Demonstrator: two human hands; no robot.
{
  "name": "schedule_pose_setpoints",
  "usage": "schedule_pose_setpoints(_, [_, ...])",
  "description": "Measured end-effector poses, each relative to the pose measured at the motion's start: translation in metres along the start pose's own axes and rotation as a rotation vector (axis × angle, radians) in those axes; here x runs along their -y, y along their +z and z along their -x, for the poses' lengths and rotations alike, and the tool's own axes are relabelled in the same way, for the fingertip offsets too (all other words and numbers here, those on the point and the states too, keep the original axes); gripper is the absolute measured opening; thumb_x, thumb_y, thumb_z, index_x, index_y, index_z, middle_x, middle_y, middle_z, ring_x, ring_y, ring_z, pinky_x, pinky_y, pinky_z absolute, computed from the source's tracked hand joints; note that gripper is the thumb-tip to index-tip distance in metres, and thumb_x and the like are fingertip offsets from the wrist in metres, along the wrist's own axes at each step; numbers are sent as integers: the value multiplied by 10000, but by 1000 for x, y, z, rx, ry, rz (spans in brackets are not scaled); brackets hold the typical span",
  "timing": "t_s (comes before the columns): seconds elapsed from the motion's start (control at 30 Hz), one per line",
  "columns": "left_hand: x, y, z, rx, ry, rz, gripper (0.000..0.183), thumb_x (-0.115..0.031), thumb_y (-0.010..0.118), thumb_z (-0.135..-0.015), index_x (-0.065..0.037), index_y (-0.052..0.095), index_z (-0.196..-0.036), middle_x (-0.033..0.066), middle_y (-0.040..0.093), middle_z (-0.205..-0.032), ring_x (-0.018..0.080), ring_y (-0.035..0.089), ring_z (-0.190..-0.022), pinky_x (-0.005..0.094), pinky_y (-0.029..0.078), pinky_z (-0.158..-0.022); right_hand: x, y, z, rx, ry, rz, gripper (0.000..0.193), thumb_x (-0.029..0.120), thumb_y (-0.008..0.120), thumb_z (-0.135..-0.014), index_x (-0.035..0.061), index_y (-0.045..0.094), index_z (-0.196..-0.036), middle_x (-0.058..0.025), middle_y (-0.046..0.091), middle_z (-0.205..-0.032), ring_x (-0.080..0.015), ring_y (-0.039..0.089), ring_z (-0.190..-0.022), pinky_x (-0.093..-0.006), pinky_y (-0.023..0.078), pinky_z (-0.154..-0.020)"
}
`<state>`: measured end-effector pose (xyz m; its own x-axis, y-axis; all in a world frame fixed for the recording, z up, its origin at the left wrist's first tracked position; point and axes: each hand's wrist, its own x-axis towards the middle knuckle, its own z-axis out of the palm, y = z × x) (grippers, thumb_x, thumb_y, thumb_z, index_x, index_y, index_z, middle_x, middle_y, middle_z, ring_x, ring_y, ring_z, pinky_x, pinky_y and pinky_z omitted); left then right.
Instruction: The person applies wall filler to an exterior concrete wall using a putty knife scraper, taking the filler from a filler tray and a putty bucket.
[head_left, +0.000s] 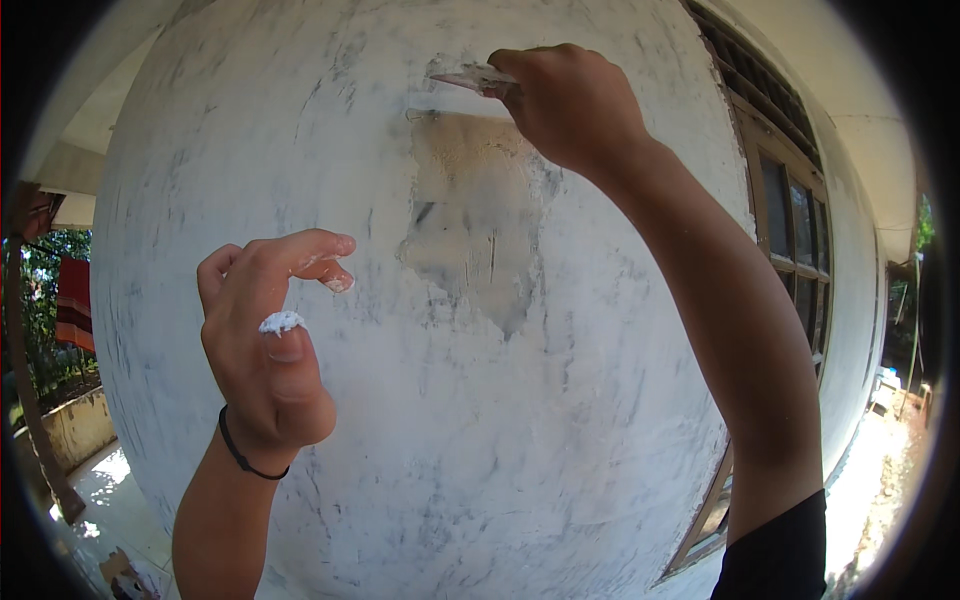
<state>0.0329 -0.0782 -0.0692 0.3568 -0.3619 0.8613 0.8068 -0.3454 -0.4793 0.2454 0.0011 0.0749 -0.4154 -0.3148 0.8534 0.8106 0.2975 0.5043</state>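
Possibly the dab of white putty [282, 322] on the left hand's [248, 350] thumb could drop or smear, being loosely perched; beyond it, the scraper [465, 77] could gouge the wall [420, 450] if its edge dug in steeply. Nearest, the left hand is raised with its fingers curled and parted, grasping nothing. Higher up, the right hand [572, 108], its arm stretched upward, clenches its fingers around the scraper (blade contact is hard to confirm), just above the bare grey patch [470, 200].

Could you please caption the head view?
Right hand with a flat tool, left hand white-smeared, at a patchy wall.
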Motion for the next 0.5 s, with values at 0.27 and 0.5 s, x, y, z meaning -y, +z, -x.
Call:
schedule_pose_setpoints(0.27, [6,17,12,-1,-34,22,551,-403,208,-953,-37,620,-957,62,640,-742,163,606,-674,346,328,-791,58,62,113,-181,-226,65,157,81,607,-686,-13,623,-811,-169,663,-817,-209,628,-611,-278,476,-542])
schedule_pose_setpoints(0.5, [-3,16,20,49,-58,22,593,-443,181,-956,-42,618,-979,60,642,-761,167,612,-714,356,324,-819,126,23,199,-35,-329,122,148,107,563,-836,-7,658,-846,-163,692,-848,-247,701,-738,-213,395,-468])
